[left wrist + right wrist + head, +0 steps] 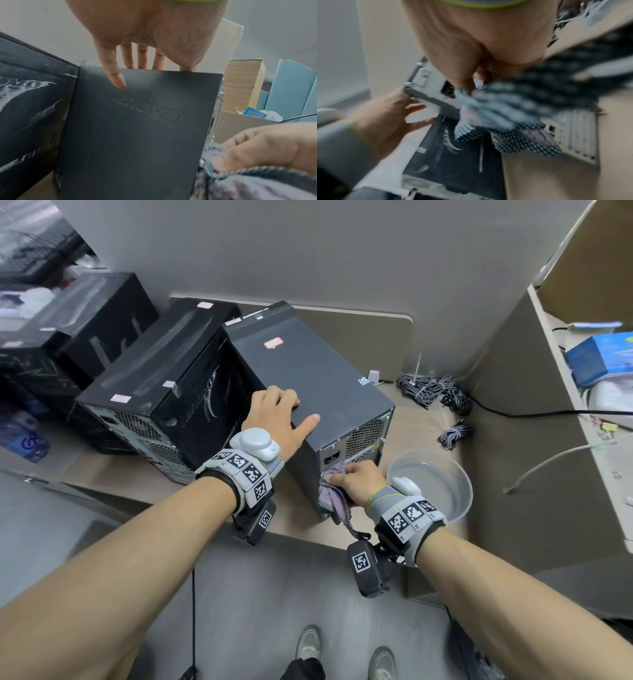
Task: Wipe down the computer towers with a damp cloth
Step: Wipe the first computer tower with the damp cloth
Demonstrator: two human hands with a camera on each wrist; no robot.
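Observation:
A dark grey computer tower (308, 371) stands on the desk with its rear panel toward me. My left hand (281, 419) rests flat on its top near corner, fingers straight; the left wrist view has those fingers (113, 75) lying over the top edge above the embossed logo. My right hand (352, 479) grips a bunched purple-grey cloth (332, 498) and presses it against the tower's rear near edge. In the blurred right wrist view the cloth (488, 108) hangs below the right hand against the rear panel.
Dusty black towers (164, 392) stand to the left, the closest touching the grey one. A clear bowl of water (435, 484) sits right of the right hand. Coiled cables (431, 388) lie behind it, with a shelf unit (582, 371) of boxes on the right.

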